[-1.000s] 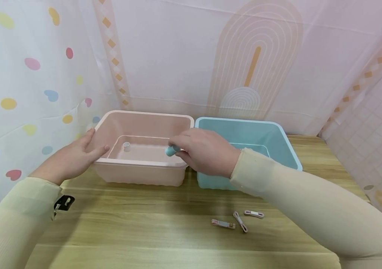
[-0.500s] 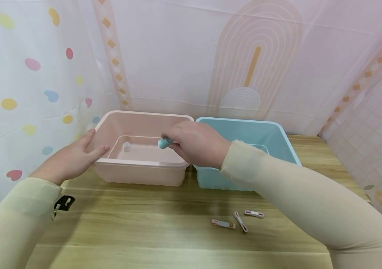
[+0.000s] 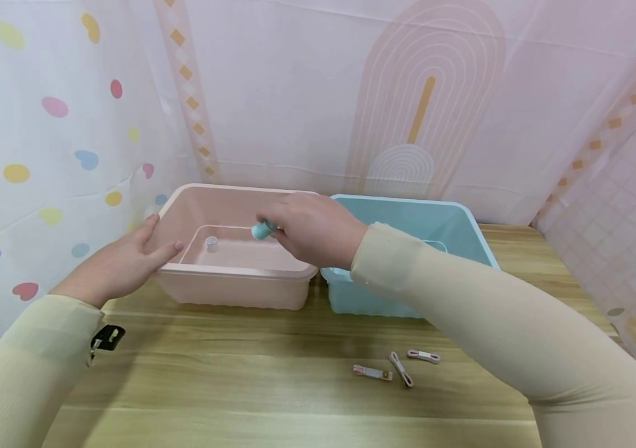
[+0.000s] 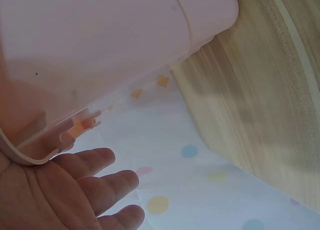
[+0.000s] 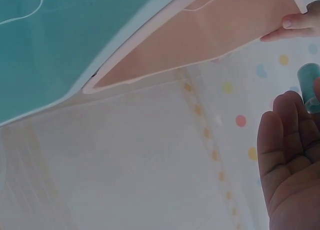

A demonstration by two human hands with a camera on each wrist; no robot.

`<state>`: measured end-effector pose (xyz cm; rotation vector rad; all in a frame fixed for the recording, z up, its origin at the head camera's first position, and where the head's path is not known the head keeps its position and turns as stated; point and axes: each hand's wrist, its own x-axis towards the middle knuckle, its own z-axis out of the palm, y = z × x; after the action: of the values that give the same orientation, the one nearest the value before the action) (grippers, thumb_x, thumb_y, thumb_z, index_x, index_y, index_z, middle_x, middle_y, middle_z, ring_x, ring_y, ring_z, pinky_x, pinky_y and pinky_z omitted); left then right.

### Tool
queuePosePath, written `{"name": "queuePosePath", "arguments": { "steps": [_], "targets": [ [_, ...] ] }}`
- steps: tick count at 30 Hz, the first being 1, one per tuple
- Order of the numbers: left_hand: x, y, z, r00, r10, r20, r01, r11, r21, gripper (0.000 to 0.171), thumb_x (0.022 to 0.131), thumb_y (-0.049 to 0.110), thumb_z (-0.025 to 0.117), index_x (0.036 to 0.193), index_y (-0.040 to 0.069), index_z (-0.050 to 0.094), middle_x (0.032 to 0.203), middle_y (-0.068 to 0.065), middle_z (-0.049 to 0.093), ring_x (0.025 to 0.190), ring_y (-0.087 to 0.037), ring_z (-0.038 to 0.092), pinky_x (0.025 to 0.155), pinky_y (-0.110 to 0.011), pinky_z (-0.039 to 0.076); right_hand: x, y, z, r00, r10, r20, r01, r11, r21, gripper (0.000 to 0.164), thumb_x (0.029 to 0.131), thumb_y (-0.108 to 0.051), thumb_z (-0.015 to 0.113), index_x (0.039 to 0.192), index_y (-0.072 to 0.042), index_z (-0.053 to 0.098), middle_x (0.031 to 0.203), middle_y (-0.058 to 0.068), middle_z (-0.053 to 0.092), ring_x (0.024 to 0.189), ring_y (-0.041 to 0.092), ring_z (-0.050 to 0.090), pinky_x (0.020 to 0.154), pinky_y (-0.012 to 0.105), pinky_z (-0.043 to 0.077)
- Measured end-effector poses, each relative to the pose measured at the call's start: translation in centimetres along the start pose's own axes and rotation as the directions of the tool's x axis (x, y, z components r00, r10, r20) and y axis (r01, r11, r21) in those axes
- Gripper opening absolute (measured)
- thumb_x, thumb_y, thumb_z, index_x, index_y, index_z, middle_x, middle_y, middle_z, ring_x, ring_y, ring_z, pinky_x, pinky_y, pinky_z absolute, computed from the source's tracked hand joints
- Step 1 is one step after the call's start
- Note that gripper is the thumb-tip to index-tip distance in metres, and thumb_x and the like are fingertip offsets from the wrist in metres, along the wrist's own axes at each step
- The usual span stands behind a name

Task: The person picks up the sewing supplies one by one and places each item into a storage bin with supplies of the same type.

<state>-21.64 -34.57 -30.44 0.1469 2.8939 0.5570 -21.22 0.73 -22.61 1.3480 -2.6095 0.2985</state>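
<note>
My right hand point(image 3: 318, 227) pinches a small teal cylinder point(image 3: 262, 231) by one end, with thumb and fingertips, over the right half of a pink plastic bin point(image 3: 239, 287). In the right wrist view the same teal cylinder point(image 5: 308, 82) sticks out past the fingers, partly hidden. My left hand point(image 3: 122, 264) rests on the bin's left rim, its thumb lying over the near left corner. From the left wrist view, the left fingers point(image 4: 107, 190) extend loosely outside the rim. A small white cup-like piece point(image 3: 211, 244) sits on the floor of the pink bin.
A light blue bin point(image 3: 407, 214) stands right beside the pink one, partly behind my right forearm. On the wooden table point(image 3: 211, 386) in front lie two small pink bundled cords point(image 3: 401, 369) and a flat, wrapped strip point(image 3: 372, 373). Patterned curtains point(image 3: 273, 93) hang behind and at the sides.
My right hand has moved left and slightly up in the head view, carrying the teal cylinder from near the bin's right rim farther over it. My left hand stays put.
</note>
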Motion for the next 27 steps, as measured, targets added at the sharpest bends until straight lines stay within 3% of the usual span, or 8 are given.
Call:
{"name": "queuePosePath", "arguments": {
  "steps": [9,15,22,27],
  "targets": [
    [-0.1,0.0,0.1,1.000,0.000,0.007,0.000,1.000,-0.006,0.103,0.104,0.075,0.029,0.166,0.006,-0.017,0.172,-0.034,0.000,0.151,-0.066,0.016,0.114,-0.082,0.021,1.2,-0.3,0.0,0.999,0.010,0.036,-0.010,1.000,-0.002,0.013,0.108,-0.020,0.063,0.096,-0.014,0.065,0.106,-0.011,0.076,0.077,0.006,0.056,0.070,0.022,0.047],
    [0.1,0.1,0.2,1.000,0.004,0.001,-0.004,1.000,-0.007,0.103,0.104,0.075,0.030,0.166,0.006,-0.016,0.172,-0.032,-0.001,0.151,-0.066,0.015,0.114,-0.082,0.020,1.8,-0.4,0.2,0.999,0.001,0.043,-0.001,1.000,-0.021,0.014,0.108,-0.020,0.061,0.096,-0.014,0.065,0.100,-0.010,0.074,0.073,0.006,0.052,0.067,0.020,0.044],
    [0.0,0.3,0.3,1.000,-0.001,0.002,0.001,1.000,-0.013,0.104,0.104,0.076,0.030,0.166,0.006,-0.015,0.172,-0.032,-0.001,0.151,-0.066,0.015,0.114,-0.082,0.021,2.8,-0.7,0.2,0.995,0.048,0.087,-0.046,0.999,-0.024,0.010,0.110,-0.023,0.059,0.102,-0.021,0.065,0.107,-0.017,0.073,0.075,0.006,0.054,0.059,0.020,0.040],
    [0.0,0.4,0.3,1.000,-0.003,0.003,0.003,1.000,-0.023,0.104,0.104,0.076,0.030,0.166,0.007,-0.016,0.173,-0.031,-0.002,0.151,-0.066,0.015,0.114,-0.082,0.021,3.7,-0.8,0.3,0.994,0.039,0.098,-0.036,0.999,-0.025,0.014,0.110,-0.027,0.058,0.101,-0.020,0.066,0.098,-0.013,0.070,0.076,0.007,0.051,0.068,0.019,0.045]
  ]
}}
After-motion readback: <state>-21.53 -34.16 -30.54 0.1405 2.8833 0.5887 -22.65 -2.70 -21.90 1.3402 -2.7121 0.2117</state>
